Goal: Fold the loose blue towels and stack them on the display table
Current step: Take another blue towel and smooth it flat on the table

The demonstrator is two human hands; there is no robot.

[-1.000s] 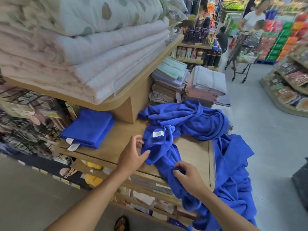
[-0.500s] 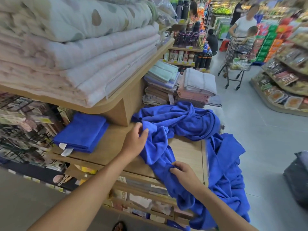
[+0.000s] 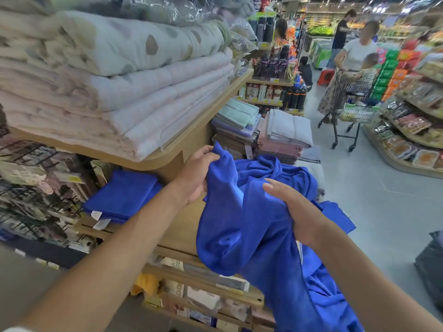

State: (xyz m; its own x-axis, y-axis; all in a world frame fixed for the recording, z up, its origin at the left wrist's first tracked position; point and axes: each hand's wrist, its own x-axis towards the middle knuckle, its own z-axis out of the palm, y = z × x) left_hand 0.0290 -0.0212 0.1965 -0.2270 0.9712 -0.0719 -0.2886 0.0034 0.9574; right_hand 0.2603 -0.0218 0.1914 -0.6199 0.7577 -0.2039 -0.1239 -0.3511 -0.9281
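Showing the head view: a loose blue towel (image 3: pixel 239 231), soft and finely napped like microfibre, is held up above the wooden worktop (image 3: pixel 182 226). The left hand (image 3: pixel 194 178) grips its upper corner, which stands up in a small peak; the fingers (image 3: pixel 206 149) are curled and pinch the cloth against the thumb. The right hand (image 3: pixel 294 212) grips a bunched fold lower on the right, its fingers wrapped under the cloth and hidden by it, thumb lying straight along the top. Between and below the two hands the cloth sags in deep, rounded folds and trails past the worktop's front edge.

Behind the held towel a rumpled heap of blue cloth (image 3: pixel 275 171) lies on the worktop's far right part and spills over its right side. At the worktop's left end sits a flat, square-edged stack of folded blue towels (image 3: pixel 122 195), with white tags showing at its near edge. The worktop is pale wood-grain laminate with a slatted front.

On the rounded upper shelf (image 3: pixel 165 159), thick quilted blankets (image 3: pixel 119 92) in pale pink and spotted cream are piled. Farther back stand folded pastel towels (image 3: pixel 287 130). A wire shopping trolley (image 3: pixel 352 109) stands on the smooth grey floor (image 3: pixel 359 188).
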